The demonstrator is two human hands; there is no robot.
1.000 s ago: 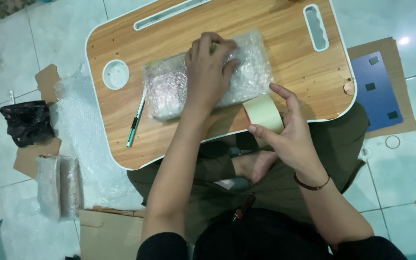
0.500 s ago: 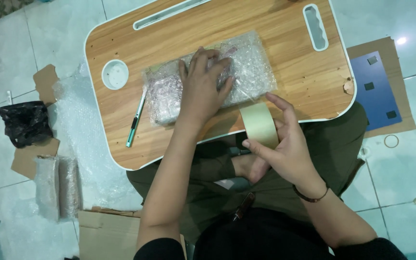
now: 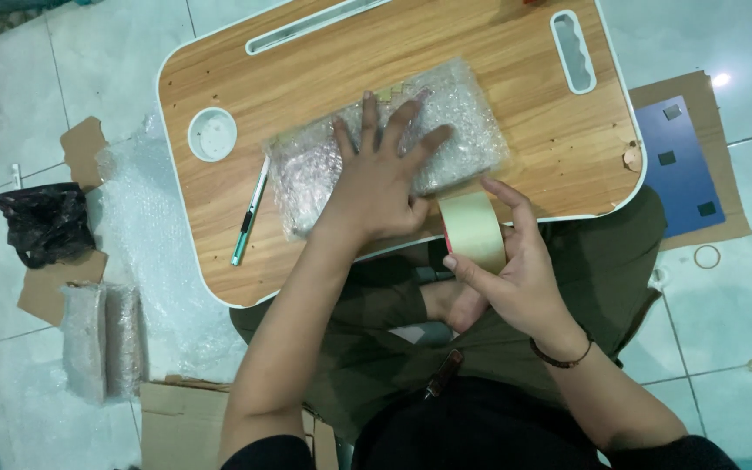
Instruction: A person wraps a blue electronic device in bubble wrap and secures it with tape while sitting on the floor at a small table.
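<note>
A bubble-wrapped flat parcel (image 3: 463,130) lies on a wooden lap table (image 3: 533,130) across my lap. My left hand (image 3: 380,178) presses flat on the parcel with its fingers spread. My right hand (image 3: 515,270) grips a roll of tan packing tape (image 3: 473,231) at the table's near edge, just below the parcel's right end. The roll stands on edge between thumb and fingers.
A pen (image 3: 248,213) and a round white cup recess (image 3: 212,134) are on the table's left part. On the tiled floor: loose bubble wrap (image 3: 145,244), a black bag (image 3: 43,222), wrapped bundles (image 3: 102,339), cardboard pieces (image 3: 189,413), and a blue sheet on cardboard (image 3: 681,165) at right.
My left hand has spread its fingers and slid down and left on the parcel. My right hand brought the tape roll left, close under the parcel's edge.
</note>
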